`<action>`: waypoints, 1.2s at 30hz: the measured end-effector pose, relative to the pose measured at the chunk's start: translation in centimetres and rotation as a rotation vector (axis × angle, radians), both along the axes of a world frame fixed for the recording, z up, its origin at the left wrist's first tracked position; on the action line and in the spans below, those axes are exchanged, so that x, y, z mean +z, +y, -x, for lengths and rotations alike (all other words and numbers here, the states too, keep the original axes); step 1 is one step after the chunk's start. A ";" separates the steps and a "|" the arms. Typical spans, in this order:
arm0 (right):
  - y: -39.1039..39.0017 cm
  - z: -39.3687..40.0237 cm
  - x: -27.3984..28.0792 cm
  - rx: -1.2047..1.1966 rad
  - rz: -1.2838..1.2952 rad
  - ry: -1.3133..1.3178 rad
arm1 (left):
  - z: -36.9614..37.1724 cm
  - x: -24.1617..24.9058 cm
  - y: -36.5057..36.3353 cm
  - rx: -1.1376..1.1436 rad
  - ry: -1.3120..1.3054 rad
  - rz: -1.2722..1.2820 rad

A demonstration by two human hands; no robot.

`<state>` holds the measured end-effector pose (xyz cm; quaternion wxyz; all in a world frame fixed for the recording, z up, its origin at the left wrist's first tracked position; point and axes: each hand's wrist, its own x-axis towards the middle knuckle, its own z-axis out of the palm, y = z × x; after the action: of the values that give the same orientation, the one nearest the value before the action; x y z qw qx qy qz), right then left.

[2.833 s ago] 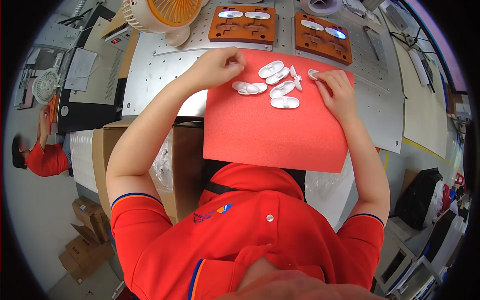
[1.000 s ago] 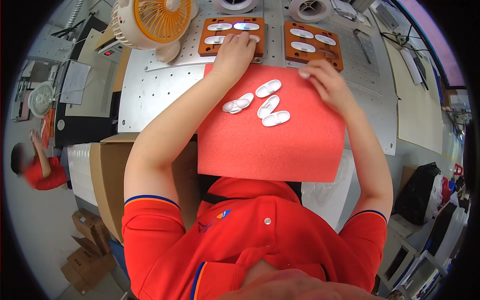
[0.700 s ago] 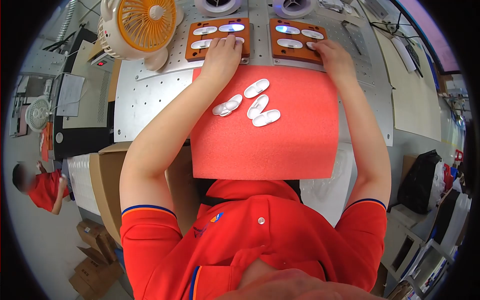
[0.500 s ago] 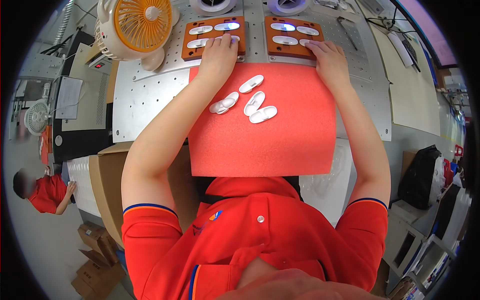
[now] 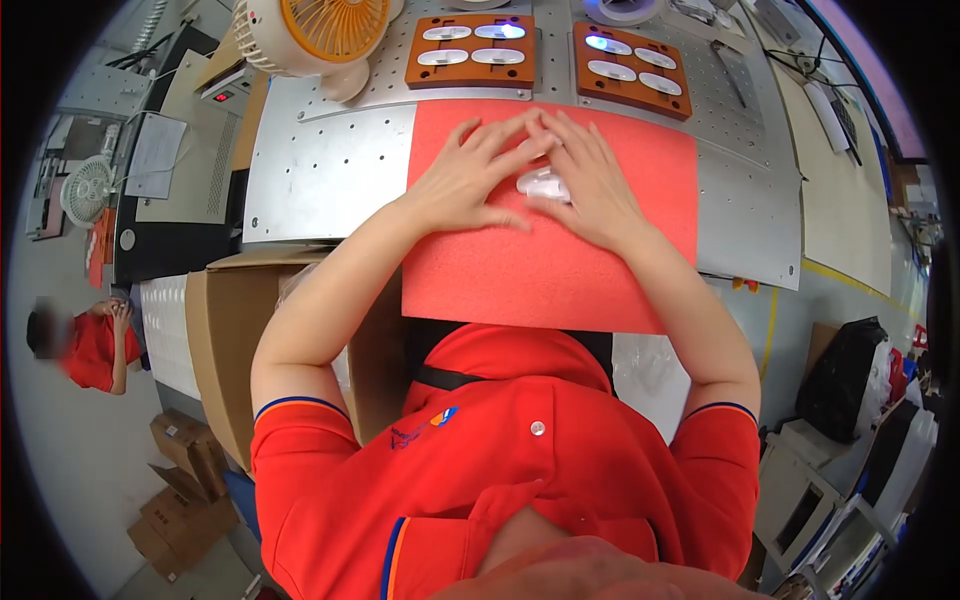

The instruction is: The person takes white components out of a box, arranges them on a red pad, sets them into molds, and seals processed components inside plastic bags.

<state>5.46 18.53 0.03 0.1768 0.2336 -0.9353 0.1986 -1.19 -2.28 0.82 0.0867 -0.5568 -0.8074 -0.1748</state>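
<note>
Over the red foam mat (image 5: 520,285), my left hand (image 5: 470,175) is open, fingers spread and thumb apart, its fingertips meeting those of my right hand (image 5: 595,185). My right hand is open too, its fingers stretched out. White oval plastic shells (image 5: 543,184) lie gathered on the mat between the hands, next to my right thumb. My fingers partly cover them, so how many there are cannot be told. Beyond the hands stand two orange-brown fixtures, the left one (image 5: 428,70) and the right one (image 5: 660,98), each holding several white oval pieces; one piece in each glows blue.
An orange and white fan (image 5: 345,80) stands at the back left on the perforated metal plate (image 5: 335,165). Below the bench on the left is an open cardboard box (image 5: 225,370). Another person in red (image 5: 100,350) sits far left.
Both hands have come back from the fixtures to the mat and moved together. The scattered white shells are now bunched between them. The view has shifted slightly.
</note>
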 end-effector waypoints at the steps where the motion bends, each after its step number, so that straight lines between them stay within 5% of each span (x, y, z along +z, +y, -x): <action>1: -0.2 1.1 -0.2 -0.023 0.037 -0.026 | 0.6 -0.6 0.5 0.075 -0.074 -0.103; 10: -0.2 2.6 -1.0 -0.131 0.314 0.025 | 0.3 -1.3 2.6 0.173 -0.425 -0.611; 14: 0.0 2.3 -0.1 -0.173 0.474 0.000 | -3.0 1.1 -6.3 0.251 -0.628 -0.691; 17: 0.1 2.1 -0.2 -0.188 0.494 0.004 | -6.1 -0.6 -16.4 0.613 -0.846 -0.830; 21: 0.2 2.6 -1.4 -0.118 0.455 0.029 | -11.9 -0.9 -26.5 1.164 -1.135 -0.810; 26: 0.5 2.9 -1.8 -0.035 0.375 0.018 | -15.9 -4.3 -29.0 1.119 -1.629 -0.411; 28: 0.4 2.7 -1.4 -0.040 0.340 0.013 | -16.4 -12.1 -30.9 1.163 -1.541 -0.286; 30: 0.4 2.6 -1.2 -0.053 0.188 0.054 | -16.7 -20.0 -32.1 1.134 -1.044 0.092; 31: 0.4 2.5 -1.4 -0.068 0.198 0.034 | -16.5 -20.7 -30.6 1.133 -1.043 0.091; 33: 0.4 2.4 -1.4 -0.076 0.166 0.045 | -16.8 -21.6 -26.9 1.272 -0.450 0.756; 36: 0.5 2.2 -1.4 -0.076 0.135 0.043 | -15.7 -22.7 -26.8 1.340 -0.467 0.785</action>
<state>3.22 19.01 -1.40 0.2196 0.1899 -0.9239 0.2491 14.47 -29.11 -21.83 -0.1993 0.1062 -0.9692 0.0987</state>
